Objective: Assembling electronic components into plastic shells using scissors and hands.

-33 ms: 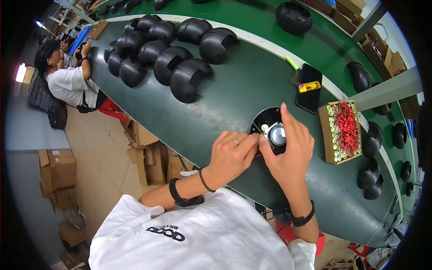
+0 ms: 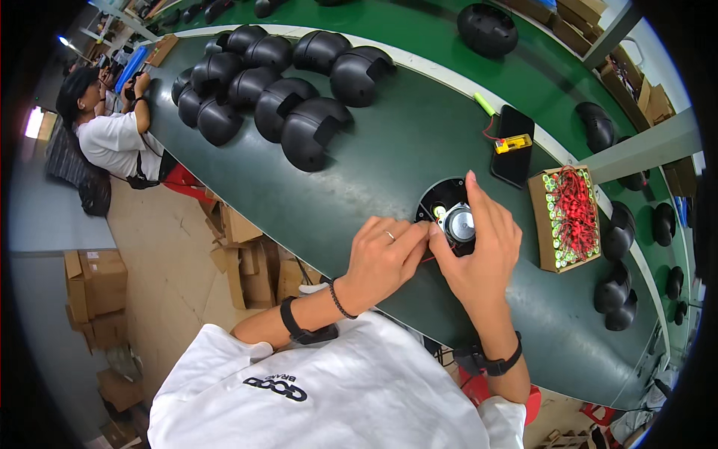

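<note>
A round black housing [image 2: 428,202] lies open-side up on the green table, with a silver-centred speaker [image 2: 460,223] and a light green cell [image 2: 439,212] inside. My left hand [image 2: 383,258] is at its near left edge, thumb and forefinger pinched together. What they pinch is too small to make out; a bit of red wire shows just below. Around the right side of the housing curls my right hand [image 2: 488,251], its forefinger pointing up and its thumb tip meeting the left fingertips. The right hand's other fingers partly hide the rim.
A cardboard box [image 2: 550,260] of wired green cells stands to the right. Beyond it lie a black phone [image 2: 516,168] and a small yellow device [image 2: 513,144] wired to a green cell [image 2: 484,104]. Black shells [image 2: 314,135] crowd the far left. A co-worker [image 2: 120,138] sits there.
</note>
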